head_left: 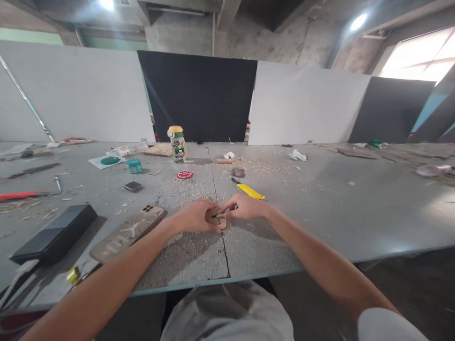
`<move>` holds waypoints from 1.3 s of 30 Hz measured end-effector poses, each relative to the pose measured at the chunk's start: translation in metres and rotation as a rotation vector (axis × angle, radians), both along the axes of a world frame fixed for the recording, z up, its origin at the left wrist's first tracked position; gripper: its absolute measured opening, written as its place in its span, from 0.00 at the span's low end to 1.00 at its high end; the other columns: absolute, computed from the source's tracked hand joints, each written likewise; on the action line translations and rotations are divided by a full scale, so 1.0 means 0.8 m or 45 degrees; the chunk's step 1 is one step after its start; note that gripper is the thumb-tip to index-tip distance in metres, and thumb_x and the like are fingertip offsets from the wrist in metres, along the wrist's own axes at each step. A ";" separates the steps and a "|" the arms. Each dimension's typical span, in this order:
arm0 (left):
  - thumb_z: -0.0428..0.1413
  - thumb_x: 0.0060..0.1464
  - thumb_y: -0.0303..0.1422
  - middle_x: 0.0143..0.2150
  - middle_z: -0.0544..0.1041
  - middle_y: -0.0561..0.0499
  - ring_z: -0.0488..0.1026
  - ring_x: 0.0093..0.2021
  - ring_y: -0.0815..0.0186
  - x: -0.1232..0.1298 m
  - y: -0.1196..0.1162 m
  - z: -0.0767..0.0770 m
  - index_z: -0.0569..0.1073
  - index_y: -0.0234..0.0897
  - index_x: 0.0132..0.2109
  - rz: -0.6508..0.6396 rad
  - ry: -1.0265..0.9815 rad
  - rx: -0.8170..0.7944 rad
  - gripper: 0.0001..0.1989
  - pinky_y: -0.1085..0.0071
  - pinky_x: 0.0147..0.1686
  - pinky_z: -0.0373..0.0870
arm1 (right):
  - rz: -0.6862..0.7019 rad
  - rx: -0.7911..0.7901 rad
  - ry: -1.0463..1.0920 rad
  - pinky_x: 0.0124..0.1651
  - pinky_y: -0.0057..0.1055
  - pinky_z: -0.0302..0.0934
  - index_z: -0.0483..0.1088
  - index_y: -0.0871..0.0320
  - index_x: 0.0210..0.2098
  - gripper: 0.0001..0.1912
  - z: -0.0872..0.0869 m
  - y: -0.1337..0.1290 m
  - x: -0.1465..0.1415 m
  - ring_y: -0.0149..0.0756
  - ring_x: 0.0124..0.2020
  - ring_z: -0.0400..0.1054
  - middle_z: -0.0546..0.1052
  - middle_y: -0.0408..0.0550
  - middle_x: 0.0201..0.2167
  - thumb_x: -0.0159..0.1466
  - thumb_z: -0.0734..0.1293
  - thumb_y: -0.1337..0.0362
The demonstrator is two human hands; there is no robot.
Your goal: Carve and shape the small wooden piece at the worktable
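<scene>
Over the front middle of the table, my left hand (203, 216) curls its fingers round a small pale wooden piece (222, 223) with a red mark on it. From the other side my right hand (246, 207) is closed in a pinch at this piece. A thin, dark-tipped tool (215, 216) shows between the two hands, its fine shape too small to make out. Just beyond my right hand lies a yellow utility knife (250, 191). Wood chips are scattered round both hands.
A phone (133, 231) and a black power bank (55, 233) with a cable lie left. Farther back stand a yellow-lidded bottle (177, 144) and a teal jar (134, 166), near a red round tin (185, 174). A dark block (238, 172) sits behind the knife.
</scene>
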State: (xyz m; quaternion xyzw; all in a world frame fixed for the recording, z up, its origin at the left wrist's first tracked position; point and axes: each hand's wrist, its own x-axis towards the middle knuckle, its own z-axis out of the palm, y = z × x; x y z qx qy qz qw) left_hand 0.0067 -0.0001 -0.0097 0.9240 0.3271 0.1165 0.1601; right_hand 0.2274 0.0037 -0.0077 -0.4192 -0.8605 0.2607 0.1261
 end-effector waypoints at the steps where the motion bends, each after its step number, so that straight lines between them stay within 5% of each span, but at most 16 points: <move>1: 0.63 0.45 0.49 0.29 0.68 0.54 0.64 0.30 0.67 0.000 0.000 0.000 0.72 0.36 0.36 0.002 -0.004 -0.012 0.21 0.72 0.29 0.51 | 0.002 0.007 -0.004 0.34 0.29 0.57 0.80 0.53 0.46 0.17 0.001 -0.001 -0.001 0.34 0.31 0.67 0.81 0.47 0.33 0.59 0.67 0.62; 10: 0.62 0.45 0.49 0.28 0.68 0.55 0.64 0.30 0.67 -0.005 0.004 -0.001 0.72 0.37 0.36 0.023 -0.032 -0.013 0.20 0.72 0.29 0.53 | -0.041 0.082 0.012 0.30 0.28 0.52 0.80 0.55 0.46 0.17 -0.008 -0.002 -0.006 0.30 0.25 0.62 0.80 0.46 0.28 0.61 0.66 0.61; 18: 0.63 0.45 0.45 0.29 0.71 0.54 0.66 0.30 0.67 -0.001 0.003 -0.002 0.71 0.37 0.34 0.053 -0.043 -0.063 0.17 0.73 0.28 0.53 | 0.030 0.140 0.115 0.33 0.26 0.54 0.79 0.53 0.47 0.17 -0.007 -0.014 -0.035 0.30 0.30 0.68 0.82 0.45 0.36 0.62 0.64 0.65; 26: 0.63 0.43 0.52 0.32 0.71 0.53 0.67 0.34 0.63 -0.001 -0.002 0.004 0.71 0.38 0.34 0.057 0.011 0.046 0.22 0.71 0.31 0.54 | 0.021 -0.019 -0.074 0.29 0.27 0.51 0.80 0.56 0.46 0.17 0.013 -0.007 0.010 0.29 0.25 0.59 0.77 0.43 0.27 0.61 0.67 0.58; 34: 0.62 0.46 0.47 0.28 0.69 0.55 0.64 0.28 0.68 -0.001 0.000 0.001 0.71 0.37 0.35 0.023 -0.029 -0.060 0.18 0.72 0.28 0.52 | 0.070 0.081 0.096 0.34 0.27 0.54 0.79 0.52 0.47 0.16 0.000 -0.020 -0.033 0.32 0.31 0.68 0.82 0.45 0.35 0.62 0.65 0.65; 39: 0.63 0.44 0.51 0.29 0.69 0.54 0.64 0.32 0.66 -0.002 0.001 0.001 0.71 0.38 0.35 0.052 -0.005 -0.003 0.22 0.72 0.30 0.52 | 0.039 0.014 -0.036 0.30 0.27 0.51 0.79 0.55 0.48 0.17 0.012 -0.012 -0.005 0.30 0.27 0.63 0.79 0.44 0.28 0.61 0.66 0.62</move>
